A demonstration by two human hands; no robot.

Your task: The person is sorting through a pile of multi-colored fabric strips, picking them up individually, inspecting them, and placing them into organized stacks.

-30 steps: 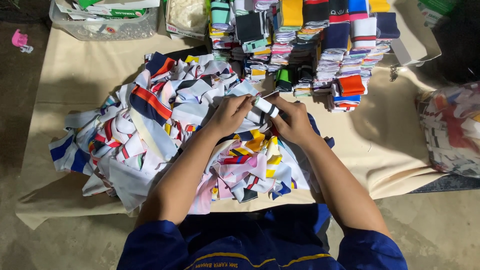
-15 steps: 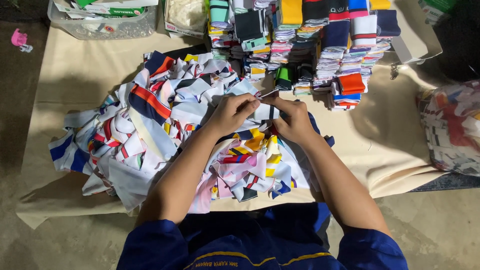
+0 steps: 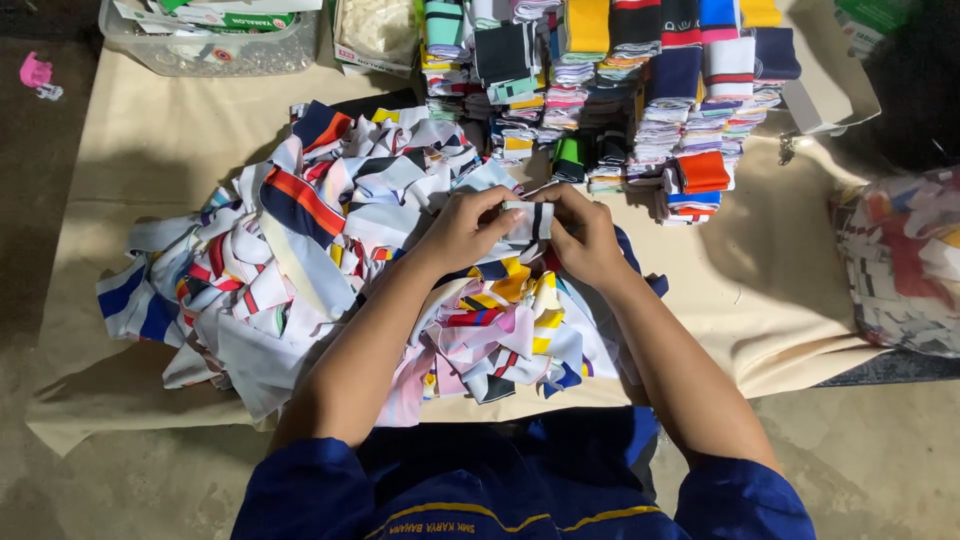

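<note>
Up at twelve o'clock, neat stacks of folded multicoloured knit strips [image 3: 640,90]. At eleven, a clear plastic tub of packets [image 3: 215,45]. At ten, far corner, a small pink plastic object [image 3: 35,72]. At three, a clear bag stuffed with fabric scraps [image 3: 900,260]. Beneath everything, beige cloth table cover [image 3: 150,130].

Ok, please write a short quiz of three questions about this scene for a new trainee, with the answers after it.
1. True or false: both hands hold the same small piece of cloth.
2. What lies directly under the hands? A) loose heap of striped cloth pieces B) clear plastic tub C) bare floor
3. Where are the folded stacks, seen from the person?

Key
1. True: the left hand and the right hand grip one white piece with dark stripes.
2. A: the heap of striped cloth pieces on the beige cloth cover.
3. Beyond the hands, at the far edge: the folded stacks, right of the clear plastic tub.
</note>
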